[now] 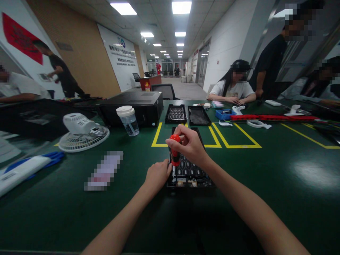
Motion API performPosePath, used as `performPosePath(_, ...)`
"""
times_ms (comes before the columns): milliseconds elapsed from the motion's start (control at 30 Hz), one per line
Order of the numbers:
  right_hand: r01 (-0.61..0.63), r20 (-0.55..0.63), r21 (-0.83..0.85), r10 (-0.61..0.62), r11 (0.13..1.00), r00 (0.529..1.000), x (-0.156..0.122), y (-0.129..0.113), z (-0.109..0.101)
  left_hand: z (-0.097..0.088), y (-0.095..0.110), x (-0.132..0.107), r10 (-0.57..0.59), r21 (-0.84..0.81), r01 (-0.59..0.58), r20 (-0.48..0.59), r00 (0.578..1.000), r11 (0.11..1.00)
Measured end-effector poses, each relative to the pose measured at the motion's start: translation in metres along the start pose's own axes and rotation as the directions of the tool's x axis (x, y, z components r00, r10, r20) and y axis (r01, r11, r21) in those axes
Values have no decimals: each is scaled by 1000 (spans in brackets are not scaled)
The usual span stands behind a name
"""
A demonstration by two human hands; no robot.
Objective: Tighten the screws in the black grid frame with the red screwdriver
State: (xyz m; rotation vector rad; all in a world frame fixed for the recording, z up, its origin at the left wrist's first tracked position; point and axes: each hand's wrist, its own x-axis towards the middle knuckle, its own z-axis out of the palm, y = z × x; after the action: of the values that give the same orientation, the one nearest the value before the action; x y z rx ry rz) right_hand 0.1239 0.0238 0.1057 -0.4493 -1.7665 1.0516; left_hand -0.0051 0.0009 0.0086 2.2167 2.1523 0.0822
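Note:
My right hand (189,143) is closed around a red and black screwdriver (175,152), held upright with its shaft pointing down. The tip is over the near left corner of a black tray-like case (190,168) that holds rows of dark rounded cells or keys; whether it sits in a screw I cannot make out. Along the left edge of this case lies my left hand (158,173), fingers pressed against its side and partly hidden behind the screwdriver. Small light-coloured parts (187,183) show along the case's near edge.
Farther back stand a similar filled black tray (175,114) and an open black tray (198,115). Yellow tape (186,145) marks the green table. A lidded cup (128,120), a white fan (83,132) and a black box (132,104) are at left. A blue bin (225,113) is near a seated person.

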Motion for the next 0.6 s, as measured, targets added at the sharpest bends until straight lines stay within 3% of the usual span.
performPosePath(600, 24, -247, -402, -133, 915, 960, -8, -2, 13, -4, 2, -1, -30, 0, 30, 34, 999, 1000)
